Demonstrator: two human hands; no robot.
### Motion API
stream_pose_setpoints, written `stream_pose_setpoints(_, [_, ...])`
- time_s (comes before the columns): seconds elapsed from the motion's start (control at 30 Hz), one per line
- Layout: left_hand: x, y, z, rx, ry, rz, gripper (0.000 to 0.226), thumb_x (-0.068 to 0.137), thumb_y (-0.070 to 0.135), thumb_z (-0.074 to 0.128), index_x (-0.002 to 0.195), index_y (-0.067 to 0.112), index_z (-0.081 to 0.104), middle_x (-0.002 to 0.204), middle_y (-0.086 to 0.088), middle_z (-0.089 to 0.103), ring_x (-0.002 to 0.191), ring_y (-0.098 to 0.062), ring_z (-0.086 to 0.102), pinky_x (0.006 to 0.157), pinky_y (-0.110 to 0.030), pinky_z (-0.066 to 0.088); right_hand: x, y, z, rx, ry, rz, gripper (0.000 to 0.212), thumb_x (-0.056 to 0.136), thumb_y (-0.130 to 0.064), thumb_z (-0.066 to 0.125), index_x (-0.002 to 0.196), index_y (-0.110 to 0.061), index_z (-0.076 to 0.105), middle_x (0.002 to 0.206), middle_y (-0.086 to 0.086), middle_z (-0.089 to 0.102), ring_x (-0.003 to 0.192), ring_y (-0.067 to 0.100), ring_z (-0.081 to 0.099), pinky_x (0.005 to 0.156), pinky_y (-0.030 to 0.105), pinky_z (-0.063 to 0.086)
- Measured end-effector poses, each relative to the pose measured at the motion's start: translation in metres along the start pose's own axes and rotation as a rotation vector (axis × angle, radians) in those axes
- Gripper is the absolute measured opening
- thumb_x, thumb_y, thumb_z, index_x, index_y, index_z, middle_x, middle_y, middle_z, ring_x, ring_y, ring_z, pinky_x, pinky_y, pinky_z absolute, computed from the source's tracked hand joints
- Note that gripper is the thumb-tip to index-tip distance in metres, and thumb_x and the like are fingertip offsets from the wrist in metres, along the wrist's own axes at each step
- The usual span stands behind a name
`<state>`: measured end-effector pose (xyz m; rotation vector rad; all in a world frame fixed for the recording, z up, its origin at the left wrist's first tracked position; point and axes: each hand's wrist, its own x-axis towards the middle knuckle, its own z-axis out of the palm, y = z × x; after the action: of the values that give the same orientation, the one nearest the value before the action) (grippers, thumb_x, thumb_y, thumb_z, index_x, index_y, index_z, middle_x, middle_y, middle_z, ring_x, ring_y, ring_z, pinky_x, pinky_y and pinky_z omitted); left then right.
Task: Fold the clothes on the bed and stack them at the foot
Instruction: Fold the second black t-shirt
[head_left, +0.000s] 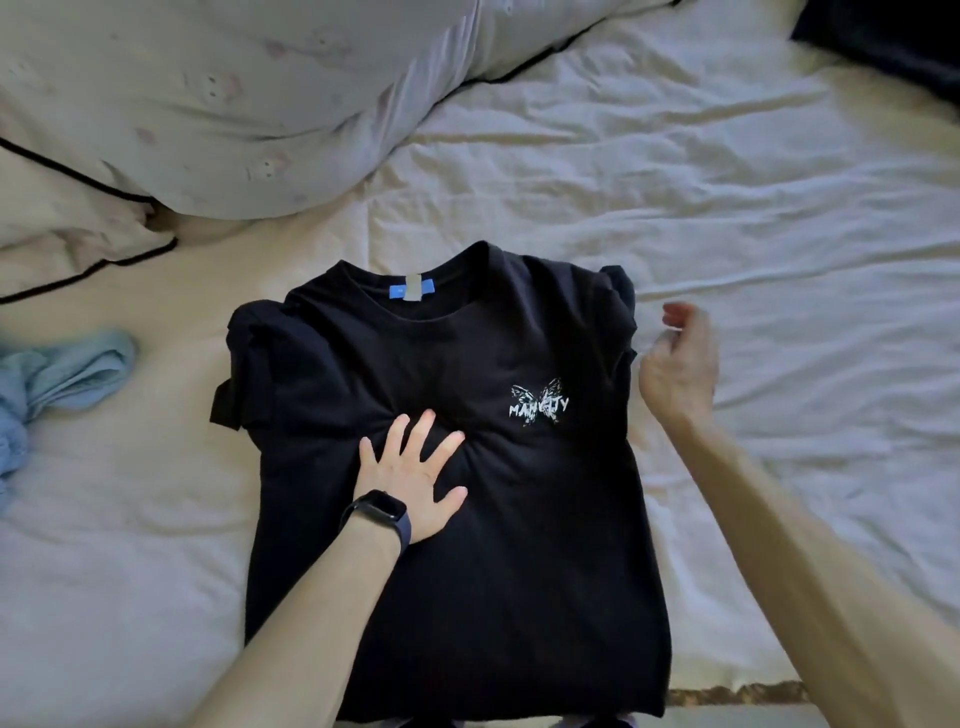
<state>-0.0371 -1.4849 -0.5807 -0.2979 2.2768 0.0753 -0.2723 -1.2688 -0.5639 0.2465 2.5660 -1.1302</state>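
Note:
A black T-shirt (519, 545) lies face up on the bed, collar away from me, both sleeves tucked in at the sides. It has a blue neck label and a white butterfly print on the chest. My left hand (415, 467), with a dark watch on the wrist, presses flat on the shirt's middle, fingers spread. My right hand (678, 358) hovers just beside the shirt's right shoulder, fingers loosely curled, holding nothing.
A light blue garment (57, 379) lies crumpled at the left edge. A large pale pillow (234, 104) and a duvet with black piping (67, 228) fill the upper left. A dark item (893, 41) sits at the top right corner. White wrinkled sheet (727, 182) spreads to the right.

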Motion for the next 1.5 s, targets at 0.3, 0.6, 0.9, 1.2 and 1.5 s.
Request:
stream_pose_setpoints(0.3, [0.011,0.049,-0.051,-0.089,-0.174,-0.228,0.078,0.084,0.046,0.063,0.148,0.034,0.02,0.157,-0.008,0.01,0.146,-0.04,0.011,0.109,-0.047,0.036,0.088,-0.019,-0.031,-0.25,-0.471,-0.264,0.014,0.09,-0.02,0.064,0.103,-0.024,0.063,0.102,-0.003,0.064,0.095,0.015,0.06,0.072,0.016,0.043])
stream_pose_setpoints(0.6, [0.064,0.079,-0.158,0.079,-0.12,-0.231,0.031,0.093,0.037,0.047,0.115,0.021,0.062,0.119,-0.007,0.063,0.102,-0.031,0.063,0.073,-0.035,0.04,0.065,0.079,-0.11,0.085,-0.139,0.232,0.044,0.084,-0.044,0.077,0.115,-0.023,0.054,0.09,-0.013,0.06,0.096,0.018,0.063,0.079,0.03,0.043])
stream_pose_setpoints(0.9, [0.154,0.171,-0.234,0.035,0.118,0.237,0.052,0.087,0.059,0.063,0.127,0.027,0.056,0.127,-0.005,0.059,0.118,-0.031,0.053,0.099,-0.042,0.044,0.058,0.095,-0.104,0.106,-0.433,0.221,0.046,0.075,-0.046,0.081,0.109,-0.022,0.063,0.098,-0.003,0.07,0.092,0.015,0.068,0.076,0.035,0.056])
stream_pose_setpoints(1.2, [0.161,0.184,-0.254,-0.263,-0.018,0.183,0.019,0.085,0.012,0.064,0.084,0.015,0.046,0.078,-0.004,0.052,0.073,-0.023,0.048,0.059,-0.033,0.034,0.057,0.067,-0.104,0.564,-0.086,0.192,0.034,0.084,-0.051,0.075,0.106,-0.04,0.051,0.096,-0.012,0.069,0.081,0.0,0.068,0.067,0.023,0.057])
stream_pose_setpoints(1.5, [0.165,0.198,-0.256,-0.421,-0.238,0.121,0.017,0.089,0.038,0.073,0.092,0.021,0.071,0.092,0.002,0.069,0.087,-0.016,0.064,0.08,-0.03,0.049,0.021,0.095,-0.092,0.285,-0.406,0.371,0.029,0.088,-0.054,0.071,0.091,-0.025,0.07,0.084,-0.009,0.072,0.082,0.011,0.068,0.072,0.028,0.052])
